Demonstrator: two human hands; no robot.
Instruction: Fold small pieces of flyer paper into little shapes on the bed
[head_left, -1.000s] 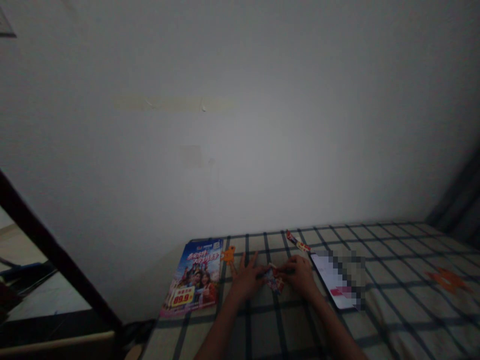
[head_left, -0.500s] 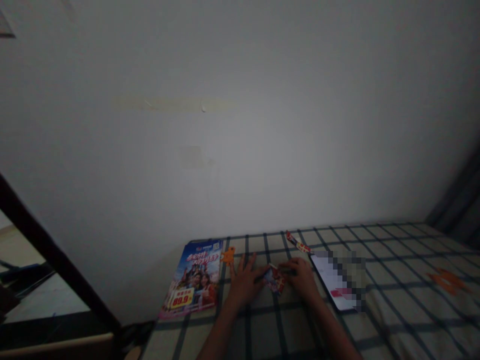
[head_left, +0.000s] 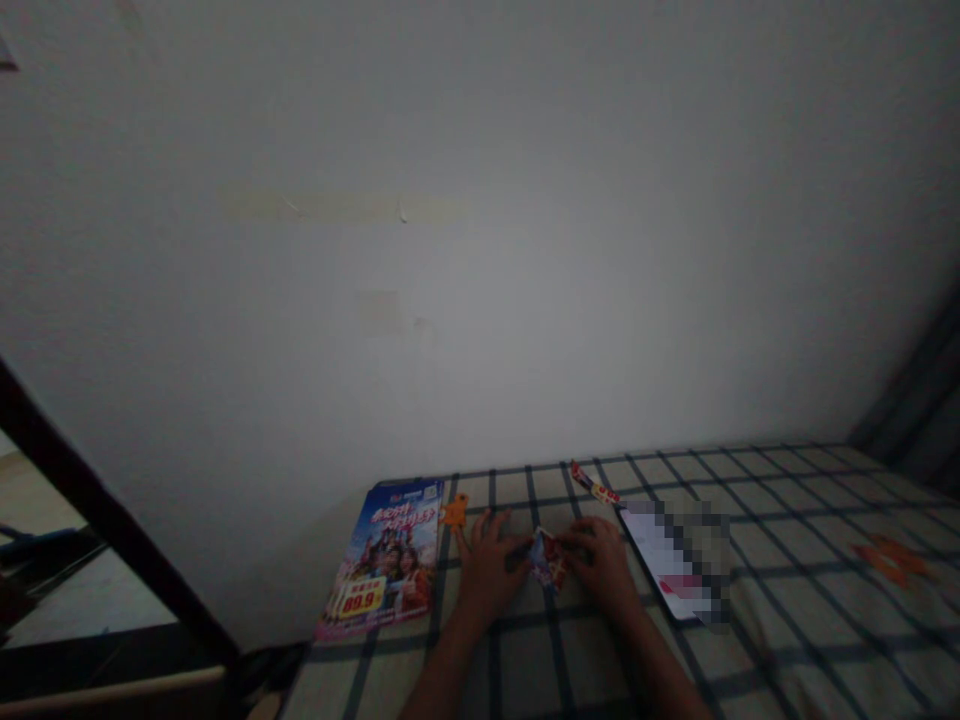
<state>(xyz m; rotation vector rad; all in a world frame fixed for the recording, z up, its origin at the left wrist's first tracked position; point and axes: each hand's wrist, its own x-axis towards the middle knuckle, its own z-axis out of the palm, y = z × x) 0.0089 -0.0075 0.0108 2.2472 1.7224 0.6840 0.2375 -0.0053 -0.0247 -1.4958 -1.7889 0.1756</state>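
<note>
Centrally, a small folded printed paper (head_left: 549,562) is held between two hands at the checked cloth (head_left: 795,530): its right edge is pinched by the right hand (head_left: 602,558), its left edge met by the loosely spread left hand (head_left: 486,572), whose grip cannot be told in this dimness. At left, printed flyers (head_left: 386,555) are laid beside an orange cutout (head_left: 454,510); at right, a lit screen (head_left: 651,555) is set near a printed strip (head_left: 598,487).

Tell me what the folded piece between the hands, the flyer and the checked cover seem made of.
Folded piece: likely printed paper, from its angular folds; finish unclear. Flyer: probably smooth paper, lying flat with bright print; gloss uncertain. Checked cover: apparently matte cloth, showing soft wrinkles.
</note>
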